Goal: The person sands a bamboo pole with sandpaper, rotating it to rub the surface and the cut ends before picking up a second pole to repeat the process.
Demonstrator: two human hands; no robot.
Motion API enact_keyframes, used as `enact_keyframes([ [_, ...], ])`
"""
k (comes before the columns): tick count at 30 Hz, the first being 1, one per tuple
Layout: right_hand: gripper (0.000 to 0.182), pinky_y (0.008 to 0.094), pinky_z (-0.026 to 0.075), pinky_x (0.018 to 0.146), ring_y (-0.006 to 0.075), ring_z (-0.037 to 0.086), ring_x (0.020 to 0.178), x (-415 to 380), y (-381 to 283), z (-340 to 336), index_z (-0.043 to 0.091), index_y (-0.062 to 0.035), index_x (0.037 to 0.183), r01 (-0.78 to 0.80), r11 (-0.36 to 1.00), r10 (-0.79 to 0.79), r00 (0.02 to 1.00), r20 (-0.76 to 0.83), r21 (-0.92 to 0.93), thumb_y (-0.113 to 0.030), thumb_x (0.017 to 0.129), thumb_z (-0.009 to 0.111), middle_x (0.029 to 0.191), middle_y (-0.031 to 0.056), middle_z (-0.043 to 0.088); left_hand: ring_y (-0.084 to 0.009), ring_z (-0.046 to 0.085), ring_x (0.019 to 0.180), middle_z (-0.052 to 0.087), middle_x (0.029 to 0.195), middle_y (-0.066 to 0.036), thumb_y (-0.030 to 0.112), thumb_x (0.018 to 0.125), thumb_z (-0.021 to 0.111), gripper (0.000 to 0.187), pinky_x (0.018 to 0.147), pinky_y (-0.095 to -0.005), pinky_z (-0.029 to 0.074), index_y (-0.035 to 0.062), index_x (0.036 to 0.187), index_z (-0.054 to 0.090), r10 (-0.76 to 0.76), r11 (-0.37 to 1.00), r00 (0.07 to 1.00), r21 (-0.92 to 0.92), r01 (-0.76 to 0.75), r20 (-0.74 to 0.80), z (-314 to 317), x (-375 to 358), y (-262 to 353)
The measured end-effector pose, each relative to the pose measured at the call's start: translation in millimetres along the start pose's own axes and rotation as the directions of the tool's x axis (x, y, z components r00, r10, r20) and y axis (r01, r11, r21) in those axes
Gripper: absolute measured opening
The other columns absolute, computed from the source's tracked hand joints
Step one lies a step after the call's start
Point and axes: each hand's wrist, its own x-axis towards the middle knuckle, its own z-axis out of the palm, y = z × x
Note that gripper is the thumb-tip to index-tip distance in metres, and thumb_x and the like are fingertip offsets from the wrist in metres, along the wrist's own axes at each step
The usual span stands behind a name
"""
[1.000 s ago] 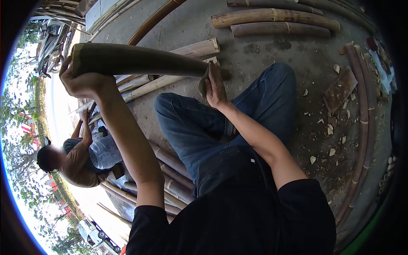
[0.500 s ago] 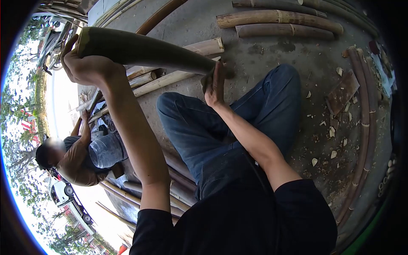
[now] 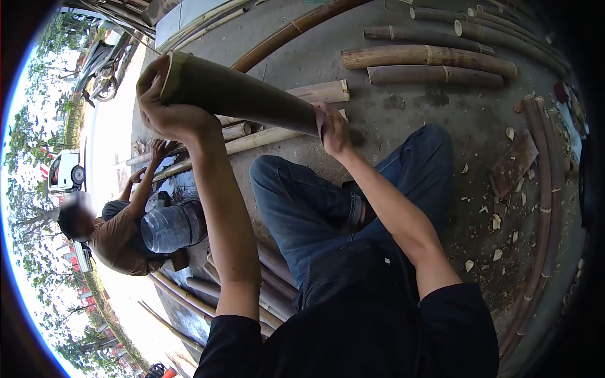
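One dark-olive bamboo tube, raised before you: your left hand clasped around its pale-rimmed cut end, your right hand clamping one thin brown sheet to the other. Right of the tube: three brown bamboo poles. Below its left end: one clear plastic jug.

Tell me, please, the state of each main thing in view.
Bamboo tube: raised off the ground
Left hand: gripping the tube's cut end
Right hand: closed at the tube's other end, holding a brownish sheet
Wood chips: scattered over the ground
Bamboo poles: lying on the ground
Legs: bent
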Motion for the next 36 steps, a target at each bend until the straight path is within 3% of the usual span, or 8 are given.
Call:
enact_keyframes([
  [5,0.047,0.0501,0.040,0.108,0.0443,0.058,0.118,50.7,-133.1,39.3,0.048,-0.0011,0.142,0.260,0.956,-0.283,0.941,-0.186,-0.139,-0.034,0.109,0.040,0.135,0.0257,0.058,-0.0267,0.070,0.106,0.073,0.115,-0.020,0.015,0.095,0.041,0.047,0.095,-0.0346,0.055,-0.0068,0.130,0.065,-0.104,0.993,0.989,-0.050,0.110,0.110,22.5,-14.3,31.2],
  [9,0.042,0.0529,0.046,0.101,0.0473,0.062,0.109,40.6,-75.9,29.8,0.056,0.0000,0.132,0.142,0.987,-0.148,0.984,-0.102,-0.070,-0.032,0.107,0.045,0.122,0.0257,0.066,-0.0276,0.065,0.121,0.067,0.133,-0.021,0.017,0.098,0.037,0.053,0.109,-0.0384,0.048,-0.0068,0.140,0.058,-0.103,0.988,0.981,0.133,0.081,0.162,7.7,4.1,29.7],
  [14,0.034,0.0510,0.052,0.090,0.0427,0.066,0.100,140.9,-248.8,40.3,0.061,-0.0049,0.126,0.392,0.920,-0.393,0.917,-0.062,-0.026,-0.029,0.105,0.049,0.106,0.0217,0.070,-0.0250,0.062,0.126,0.061,0.142,-0.018,0.011,0.102,0.046,0.048,0.105,-0.0327,0.051,-0.0021,0.148,0.050,-0.239,0.950,0.895,0.279,0.137,0.376,1.5,-14.0,49.7],
  [17,0.035,0.0496,0.053,0.091,0.0420,0.066,0.103,131.6,-212.8,52.7,0.061,-0.0053,0.129,0.475,0.880,-0.464,0.862,-0.203,0.002,-0.028,0.106,0.048,0.110,0.0220,0.069,-0.0262,0.062,0.127,0.057,0.148,-0.018,0.029,0.110,0.037,0.050,0.107,-0.0348,0.050,-0.0003,0.149,0.051,-0.135,0.977,0.921,0.203,0.063,0.365,4.6,-8.8,43.2],
  [18,0.039,0.0525,0.052,0.093,0.0437,0.066,0.104,109.4,-195.7,46.0,0.058,-0.0065,0.136,0.396,0.918,-0.387,0.908,-0.163,0.026,-0.029,0.106,0.048,0.117,0.0223,0.068,-0.0288,0.060,0.131,0.053,0.152,-0.016,0.029,0.111,0.034,0.051,0.111,-0.0385,0.048,0.0016,0.151,0.050,-0.286,0.951,0.903,-0.018,0.308,0.321,1.3,-3.1,38.4],
  [24,0.050,0.0570,0.046,0.101,0.0417,0.061,0.117,124.6,-223.9,45.5,0.052,-0.0097,0.145,0.508,0.850,-0.526,0.810,-0.259,-0.138,-0.024,0.098,0.062,0.133,0.0192,0.063,-0.0264,0.058,0.129,0.057,0.146,-0.018,0.030,0.112,0.035,0.052,0.108,-0.0388,0.049,-0.0020,0.150,0.048,-0.084,0.990,0.913,0.140,0.030,0.400,3.4,-12.4,28.3],
  [29,0.062,0.0540,0.047,0.103,0.0413,0.058,0.123,127.1,-217.0,39.0,0.047,-0.0116,0.152,0.623,0.743,-0.670,0.698,-0.254,-0.245,-0.020,0.094,0.067,0.144,0.0211,0.056,-0.0251,0.058,0.131,0.063,0.139,-0.017,0.028,0.107,0.044,0.054,0.111,-0.0350,0.046,-0.0018,0.152,0.047,-0.328,0.844,0.818,-0.242,0.478,0.471,4.6,-9.9,32.2],
  [36,0.074,0.0526,0.049,0.104,0.0476,0.057,0.124,143.8,-238.9,38.0,0.042,-0.0110,0.156,0.547,0.808,-0.589,0.746,-0.310,-0.221,-0.017,0.088,0.071,0.148,0.0246,0.052,-0.0245,0.062,0.125,0.063,0.135,-0.013,0.029,0.108,0.039,0.050,0.107,-0.0362,0.050,-0.0030,0.144,0.053,-0.408,0.911,0.845,0.092,0.402,0.346,17.3,-14.2,33.5],
])
